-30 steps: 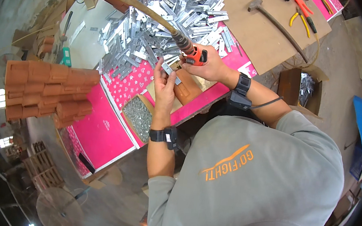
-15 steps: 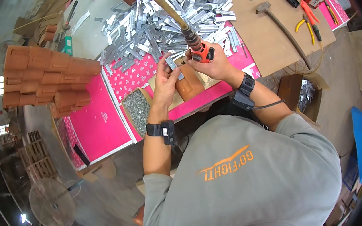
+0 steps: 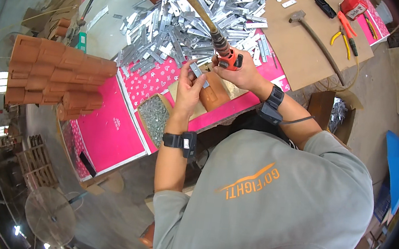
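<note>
- Left forearm (image 3: 169,170) reaches straight ahead; right forearm (image 3: 304,125) slants inward.
- Clay tile (image 3: 217,96) lies on the table, near both hands.
- Right hand (image 3: 245,75): fingers curled around an orange-red tool (image 3: 229,59).
- Left hand (image 3: 189,93): thumb and fingers pinching a metal strip (image 3: 196,70) beside the tile; whether they touch, I cannot tell.

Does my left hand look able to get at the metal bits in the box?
Probably yes: the metal bits lie uncovered in the box, close by. Your left hand holds a metal strip, though, so it may need to let go first.
</note>
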Demonstrator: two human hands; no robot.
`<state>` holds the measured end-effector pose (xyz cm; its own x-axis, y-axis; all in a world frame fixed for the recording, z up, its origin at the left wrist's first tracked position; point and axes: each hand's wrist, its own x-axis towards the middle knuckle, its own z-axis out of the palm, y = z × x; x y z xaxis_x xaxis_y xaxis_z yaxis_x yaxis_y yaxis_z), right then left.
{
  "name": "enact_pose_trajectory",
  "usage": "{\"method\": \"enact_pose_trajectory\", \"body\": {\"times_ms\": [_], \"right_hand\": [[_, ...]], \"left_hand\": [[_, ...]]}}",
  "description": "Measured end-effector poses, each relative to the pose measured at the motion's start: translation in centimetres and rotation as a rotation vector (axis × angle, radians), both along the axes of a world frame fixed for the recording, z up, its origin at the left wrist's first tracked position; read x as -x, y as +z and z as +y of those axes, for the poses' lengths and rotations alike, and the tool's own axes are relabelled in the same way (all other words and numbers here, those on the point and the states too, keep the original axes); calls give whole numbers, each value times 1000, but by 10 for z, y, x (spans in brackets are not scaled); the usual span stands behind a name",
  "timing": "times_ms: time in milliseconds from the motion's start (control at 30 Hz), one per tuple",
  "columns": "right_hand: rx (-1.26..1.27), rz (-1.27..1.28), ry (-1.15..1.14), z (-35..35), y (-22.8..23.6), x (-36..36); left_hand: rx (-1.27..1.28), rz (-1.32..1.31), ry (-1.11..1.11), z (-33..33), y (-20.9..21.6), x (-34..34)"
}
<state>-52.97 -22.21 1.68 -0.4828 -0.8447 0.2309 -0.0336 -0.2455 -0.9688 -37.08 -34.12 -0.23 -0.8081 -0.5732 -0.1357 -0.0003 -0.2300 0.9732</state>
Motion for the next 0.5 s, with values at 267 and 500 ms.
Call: {"method": "enact_pose_trajectory", "body": {"times_ms": [267, 500], "right_hand": [[-15, 19, 20, 2, 0, 4], [-29, 40, 28, 0, 1, 3]], "left_hand": [[213, 121, 202, 20, -19, 6], [211, -55, 348, 27, -20, 15]]}}
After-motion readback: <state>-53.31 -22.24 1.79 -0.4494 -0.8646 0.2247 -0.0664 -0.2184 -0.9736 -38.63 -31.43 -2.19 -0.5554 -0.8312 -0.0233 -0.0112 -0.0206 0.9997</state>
